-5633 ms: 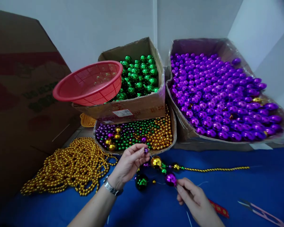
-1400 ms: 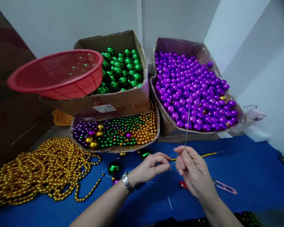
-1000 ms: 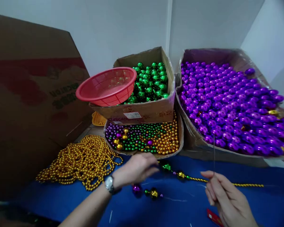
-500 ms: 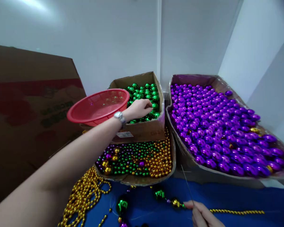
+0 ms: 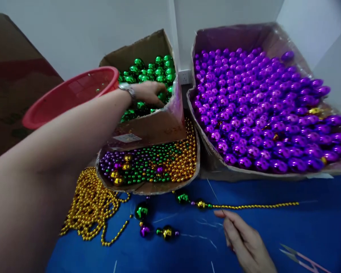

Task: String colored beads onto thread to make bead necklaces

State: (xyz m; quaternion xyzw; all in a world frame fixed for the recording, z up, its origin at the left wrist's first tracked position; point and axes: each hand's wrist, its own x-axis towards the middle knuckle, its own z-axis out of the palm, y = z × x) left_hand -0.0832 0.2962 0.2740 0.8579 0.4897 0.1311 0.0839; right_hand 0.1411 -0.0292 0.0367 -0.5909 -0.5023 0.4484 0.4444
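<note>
My left hand (image 5: 151, 93), with a watch on its wrist, reaches into a cardboard box (image 5: 150, 131) of shiny green beads (image 5: 135, 70). Its thumb and fingers close around one green bead (image 5: 161, 97) near the box's right side. In my right hand (image 5: 243, 237), low over the blue table, a thin needle (image 5: 213, 189) is pinched and points up and to the left. Just beyond its fingertips lies a strand of small gold beads (image 5: 255, 206), joined to larger green and gold ones. A short beaded piece (image 5: 167, 232) with clear thread lies left of that hand.
A red plastic basket (image 5: 31, 117) sits left of the green beads. Below, a tray (image 5: 147, 187) holds small multicoloured beads. At right stands a large box (image 5: 194, 98) of purple beads. Gold bead strands (image 5: 88, 204) pile at left; scissors (image 5: 301, 259) lie front right on the table (image 5: 272, 227).
The view has tipped down and shifted, bringing scissors and more table into sight. My left hand stays in the green bead box. My right hand has moved off the bead strand, keeping the needle.
</note>
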